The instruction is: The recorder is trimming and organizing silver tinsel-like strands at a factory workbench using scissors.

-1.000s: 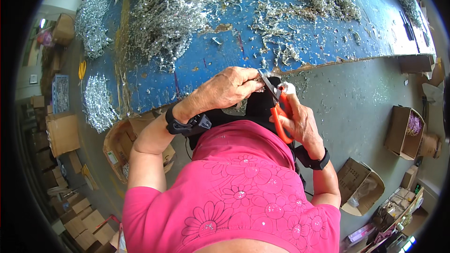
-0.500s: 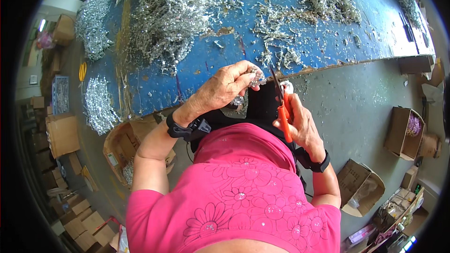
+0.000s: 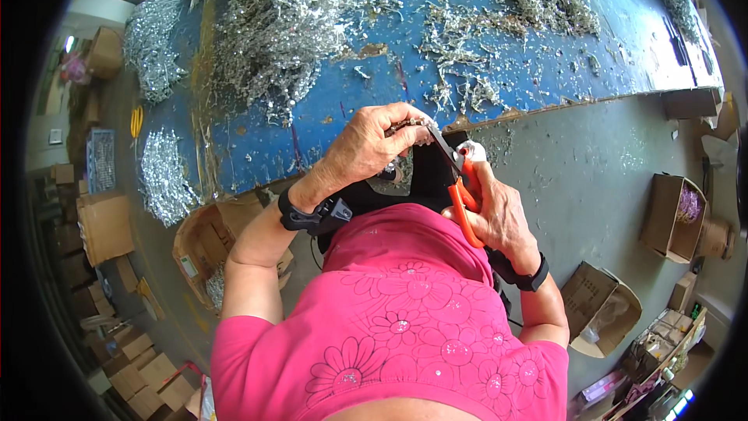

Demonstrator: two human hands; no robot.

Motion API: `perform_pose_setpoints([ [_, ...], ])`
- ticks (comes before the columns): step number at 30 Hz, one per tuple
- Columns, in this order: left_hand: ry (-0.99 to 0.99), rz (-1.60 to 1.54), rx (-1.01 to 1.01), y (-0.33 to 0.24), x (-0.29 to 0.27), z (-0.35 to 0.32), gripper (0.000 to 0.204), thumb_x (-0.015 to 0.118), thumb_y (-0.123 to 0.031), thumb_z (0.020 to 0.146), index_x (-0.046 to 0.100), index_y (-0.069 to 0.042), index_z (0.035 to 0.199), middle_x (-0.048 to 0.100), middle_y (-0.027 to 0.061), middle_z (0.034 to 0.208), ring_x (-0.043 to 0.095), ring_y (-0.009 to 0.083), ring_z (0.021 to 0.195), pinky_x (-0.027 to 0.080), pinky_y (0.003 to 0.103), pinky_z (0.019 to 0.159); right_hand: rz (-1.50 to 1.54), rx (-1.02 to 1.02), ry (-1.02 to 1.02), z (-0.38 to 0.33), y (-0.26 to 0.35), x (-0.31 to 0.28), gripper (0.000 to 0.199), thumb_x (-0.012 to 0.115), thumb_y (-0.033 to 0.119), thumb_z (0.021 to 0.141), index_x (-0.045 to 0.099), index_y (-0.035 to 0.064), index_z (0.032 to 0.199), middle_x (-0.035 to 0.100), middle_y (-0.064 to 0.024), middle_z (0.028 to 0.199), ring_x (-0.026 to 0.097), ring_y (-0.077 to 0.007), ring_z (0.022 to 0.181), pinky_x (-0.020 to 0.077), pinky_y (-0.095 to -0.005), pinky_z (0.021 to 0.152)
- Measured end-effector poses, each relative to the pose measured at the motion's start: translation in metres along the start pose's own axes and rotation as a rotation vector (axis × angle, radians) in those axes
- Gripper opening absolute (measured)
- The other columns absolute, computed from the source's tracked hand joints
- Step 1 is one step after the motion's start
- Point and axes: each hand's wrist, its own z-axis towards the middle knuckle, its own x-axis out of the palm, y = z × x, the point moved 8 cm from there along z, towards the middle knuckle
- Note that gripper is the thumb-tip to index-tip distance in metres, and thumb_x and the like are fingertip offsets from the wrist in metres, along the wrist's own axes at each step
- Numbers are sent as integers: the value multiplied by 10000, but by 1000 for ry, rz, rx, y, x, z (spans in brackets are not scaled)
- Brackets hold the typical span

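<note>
Just off the front edge of the blue table (image 3: 358, 97), my left hand (image 3: 362, 144) pinches a small bit of silvery tinsel (image 3: 421, 136) between thumb and fingers. My right hand (image 3: 502, 214) grips scissors (image 3: 465, 214) with orange handles. Their blades point up and left, with the tips at the left fingertips and the tinsel. A white wrapping (image 3: 472, 151) covers a finger of the right hand. Whether the blades touch the tinsel is too small to tell. On the table beyond the left hand lies a large heap of silver tinsel (image 3: 284, 23).
Tinsel scraps (image 3: 467, 70) and a duller clump (image 3: 549, 4) litter the table. Silver bundles (image 3: 167, 175) hang at its left edge, near yellow-handled scissors (image 3: 137, 121). Open cardboard boxes stand on the floor at left (image 3: 204, 238) and right (image 3: 600, 308); another box (image 3: 674, 214) holds purple tinsel.
The scissors have swung left, bringing their blades to the left fingertips, and their handles have spread apart. My left hand has stayed nearly in place, turning slightly.
</note>
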Motion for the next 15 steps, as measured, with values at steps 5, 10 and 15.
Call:
perform_pose_setpoints([
  [5, 6, 5, 4, 1, 1, -1, 155, 583, -101, 908, 661, -22, 1016, 671, 5, 814, 569, 45, 681, 471, 211, 612, -51, -40, -91, 2, -4, 0, 589, 727, 479, 737, 472, 58, 1061, 597, -126, 673, 621, -345, 625, 483, -412, 573],
  [10, 16, -26, 28, 3, 1, 0, 172, 599, -101, 901, 667, -39, 1046, 654, -13, 800, 536, 36, 631, 448, 200, 571, -41, -61, -145, 1, -3, -3, 402, 738, 306, 774, 511, 47, 980, 595, -146, 671, 621, -323, 627, 474, -359, 574],
  [15, 70, 59, 52, 3, 0, -1, 252, 483, -125, 953, 618, -56, 1155, 645, -10, 892, 528, 48, 671, 458, 211, 627, 137, -65, -195, 2, -10, -11, 330, 696, 245, 822, 499, 27, 974, 570, -120, 667, 543, -237, 562, 442, -331, 559],
])
